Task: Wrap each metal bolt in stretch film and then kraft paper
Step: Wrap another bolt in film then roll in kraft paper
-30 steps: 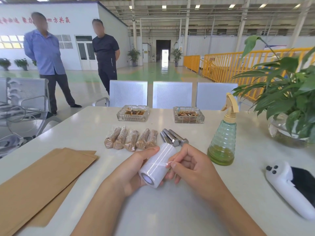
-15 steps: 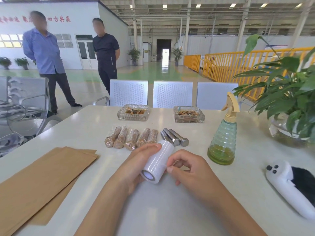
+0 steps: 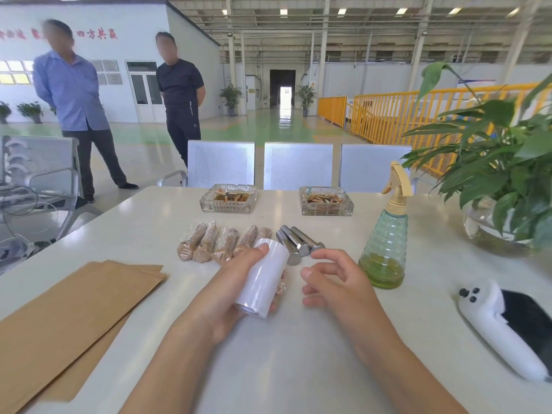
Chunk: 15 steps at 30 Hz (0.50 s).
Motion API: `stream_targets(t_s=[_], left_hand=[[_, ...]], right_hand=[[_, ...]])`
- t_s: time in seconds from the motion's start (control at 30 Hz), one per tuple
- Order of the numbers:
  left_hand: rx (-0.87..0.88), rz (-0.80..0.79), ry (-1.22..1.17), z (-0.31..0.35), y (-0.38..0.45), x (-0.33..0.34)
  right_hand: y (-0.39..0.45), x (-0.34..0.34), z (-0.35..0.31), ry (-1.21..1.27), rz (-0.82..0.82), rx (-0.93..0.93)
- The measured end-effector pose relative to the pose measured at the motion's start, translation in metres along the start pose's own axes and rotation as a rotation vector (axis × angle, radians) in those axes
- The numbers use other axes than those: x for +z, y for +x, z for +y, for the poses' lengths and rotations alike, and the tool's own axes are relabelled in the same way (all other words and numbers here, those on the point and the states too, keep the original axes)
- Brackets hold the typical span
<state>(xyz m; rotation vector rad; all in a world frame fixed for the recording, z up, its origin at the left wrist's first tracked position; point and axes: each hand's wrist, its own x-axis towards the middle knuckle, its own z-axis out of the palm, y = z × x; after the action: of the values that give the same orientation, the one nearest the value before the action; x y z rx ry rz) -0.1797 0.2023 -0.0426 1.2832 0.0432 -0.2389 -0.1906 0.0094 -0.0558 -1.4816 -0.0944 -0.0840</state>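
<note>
Nearest, kraft paper sheets (image 3: 71, 312) lie stacked flat at the left of the desk (image 3: 298, 369), likely kept within reach for the second wrap. Left hand (image 3: 236, 294) is curled round the roll of stretch film (image 3: 263, 279), thumb up near the far end, fingers (image 3: 280, 286) showing underneath; roll is held off the desk, tilted, open core toward the camera. That hold probably leaves the film edge facing the other hand. Right hand (image 3: 331, 279) holds nothing: fingers loosely bent and spread, just beside the roll, not touching it. Cannot see a loose film end.

To the right, a white controller (image 3: 501, 330) lies beside a dark phone (image 3: 528, 321), apart from the work.

Further back, three bare bolts (image 3: 298, 245) lie side by side just beyond the roll, heads toward the person. Judged next in line for film. Left of them, five wrapped bolts (image 3: 221, 242) in brown paper with a clear outer layer lie in a row, kept separate from the bare ones.

Green spray bottle (image 3: 385, 249) stands right of the bolts. Two glass ashtrays (image 3: 228, 198) sit behind the row; a potted plant (image 3: 501, 174) stands far right. Two people stand on the floor beyond the chairs.
</note>
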Motion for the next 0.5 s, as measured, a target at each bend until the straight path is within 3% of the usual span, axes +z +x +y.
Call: stream_targets(t_s=[0.13,0.23,0.37,0.5], left_hand=[[0.132,-0.041,0.123,-0.0028,-0.0037,0.0032],[0.231,-0.026,0.219,-0.0052,-0.0050,0.0078],[0.338,0.036,0.298,-0.0070,-0.0051,0.0108],[0.338,-0.004,0.286,-0.0072,-0.0058,0.0109]], right_hand=[[-0.0013,0.0029,0.0002,0.041,-0.100,0.164],[-0.0038,0.0066,-0.0009,0.020,-0.178,0.136],[-0.0052,0.0096,0.0013,-0.079,-0.085,0.072],[-0.0033,0.0075,0.0006,0.080,-0.161,0.153]])
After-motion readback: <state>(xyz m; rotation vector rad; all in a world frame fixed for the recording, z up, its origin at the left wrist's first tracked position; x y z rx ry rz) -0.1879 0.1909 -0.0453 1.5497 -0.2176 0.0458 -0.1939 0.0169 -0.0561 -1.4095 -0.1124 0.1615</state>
